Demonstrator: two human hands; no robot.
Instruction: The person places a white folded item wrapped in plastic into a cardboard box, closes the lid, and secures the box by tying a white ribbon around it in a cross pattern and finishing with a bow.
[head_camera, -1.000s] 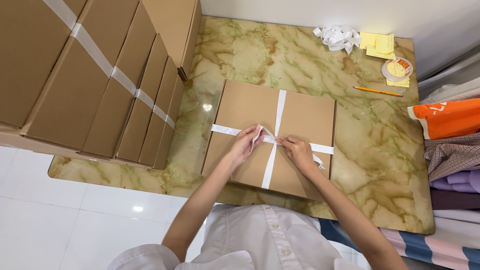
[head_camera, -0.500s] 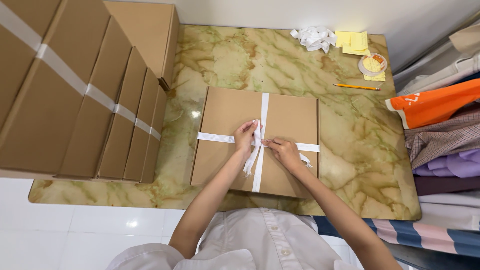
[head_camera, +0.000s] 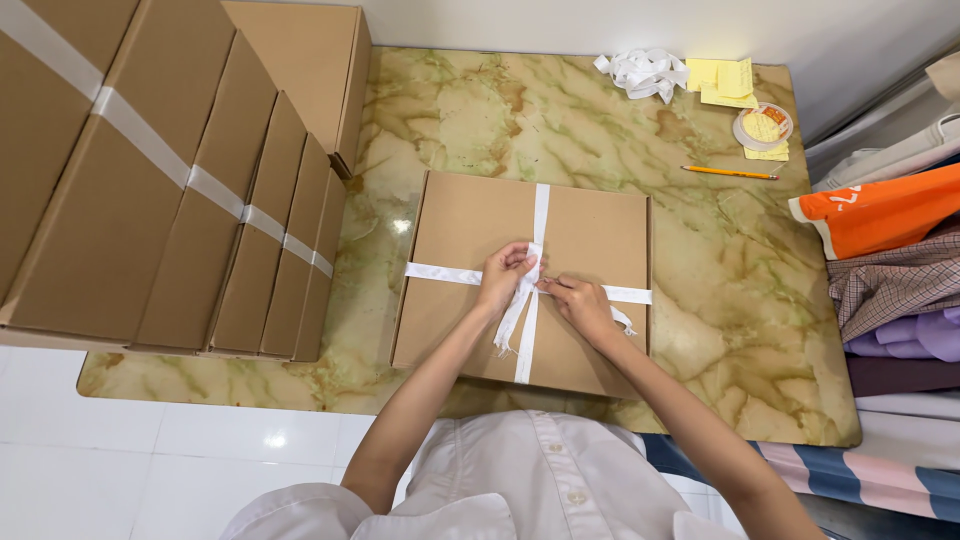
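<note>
Knot itself hidden under the fingers; cannot tell whether it is tied. Stack of taped cartons (head_camera: 150, 190) at 9 o'clock cut off by the frame edge. Folded fabrics (head_camera: 890, 260) at 3 o'clock also cut off.

Flat brown cardboard box (head_camera: 470, 230) lies mid-desk (head_camera: 750, 340), crossed by white ribbon (head_camera: 541, 205) lengthwise and widthwise, loose tails hanging toward 6 o'clock.

Left hand (head_camera: 505, 280): fingers narrow, pinching ribbon at the crossing. Right hand (head_camera: 580, 305): fingers closed on ribbon just beside it, at 4 o'clock of the crossing. Hands nearly touching.

Pencil (head_camera: 730, 173) and spare ribbon wad (head_camera: 642, 72) toward 1 o'clock, well apart.
</note>
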